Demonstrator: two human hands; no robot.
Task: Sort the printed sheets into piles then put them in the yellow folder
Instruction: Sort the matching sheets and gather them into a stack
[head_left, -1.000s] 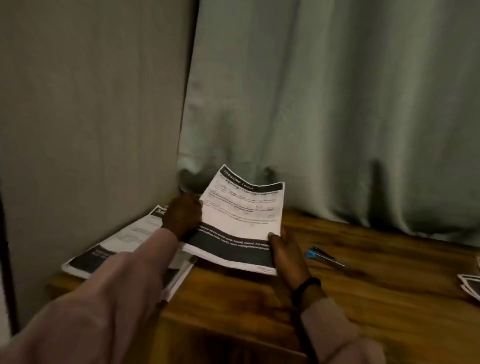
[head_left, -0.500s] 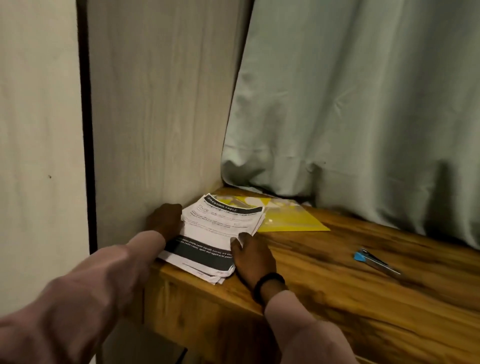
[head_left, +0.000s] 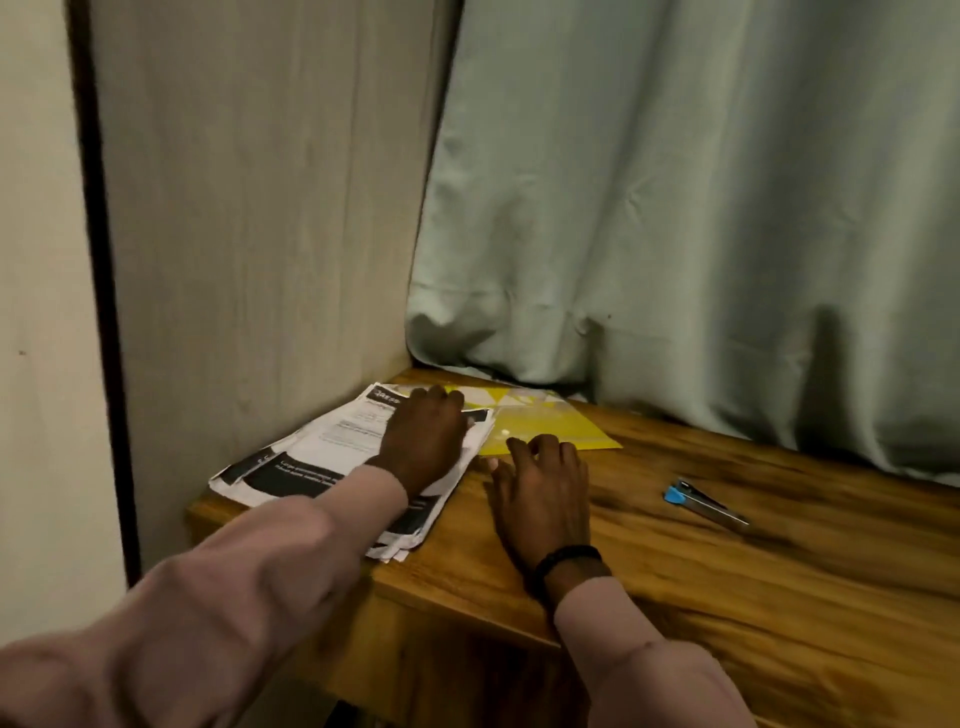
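Note:
A loose pile of printed sheets (head_left: 332, 452), white with black bands, lies at the table's far left corner beside the wall. My left hand (head_left: 423, 439) rests flat on top of the pile, fingers pointing toward the curtain. The yellow folder (head_left: 550, 426) lies flat just right of the pile, partly tucked under its edge. My right hand (head_left: 543, 488) sits on the table right of the pile, its loosely curled fingertips at the folder's near edge, holding nothing.
The wooden table (head_left: 727, 597) runs rightward under a pale green curtain (head_left: 675, 208). A small blue-handled metal tool (head_left: 701, 501) lies on the table to the right. A light panel wall (head_left: 260, 234) borders the table's left side.
The sheet held up in both hands went down onto the pile. My left hand moved from the pile's left edge onto its top; my right hand slid right, off the sheets, toward the folder.

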